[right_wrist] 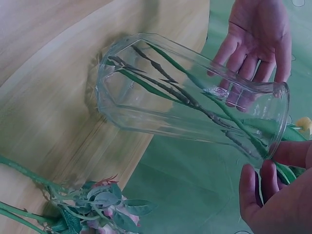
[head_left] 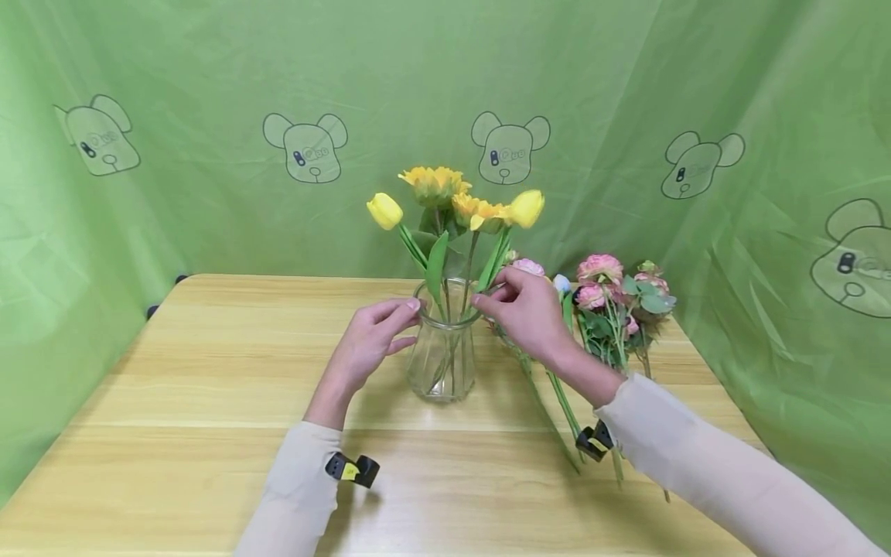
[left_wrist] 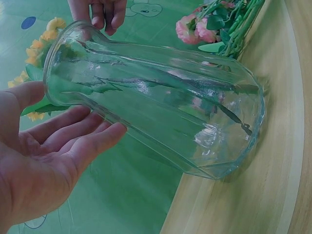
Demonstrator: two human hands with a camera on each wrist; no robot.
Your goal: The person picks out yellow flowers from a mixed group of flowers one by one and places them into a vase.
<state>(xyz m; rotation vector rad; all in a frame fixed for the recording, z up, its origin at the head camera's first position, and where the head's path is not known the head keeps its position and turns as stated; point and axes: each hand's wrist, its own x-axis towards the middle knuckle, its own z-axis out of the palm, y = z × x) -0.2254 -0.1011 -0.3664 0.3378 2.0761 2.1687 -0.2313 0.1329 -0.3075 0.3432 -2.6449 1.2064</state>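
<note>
A clear glass vase [head_left: 437, 363] stands upright on the table, holding two orange-yellow sunflowers [head_left: 433, 186] and a yellow tulip [head_left: 385, 211] that leans left. My left hand [head_left: 372, 336] holds the vase's rim at its left side, thumb on the rim and fingers along the neck. Fingers of my right hand [head_left: 525, 313] pinch the green stem of a second yellow tulip [head_left: 527, 208] at the right side of the rim. Through the glass, green and brown stems [right_wrist: 187, 100] cross inside and reach down towards the base.
Right of the vase lie pink flowers [head_left: 600, 268] with leafy stems, and a pale blue bud [head_left: 561, 284] partly behind my right hand. The wooden table [head_left: 209, 371] is edged by a green curtain [head_left: 390, 70] printed with bear heads.
</note>
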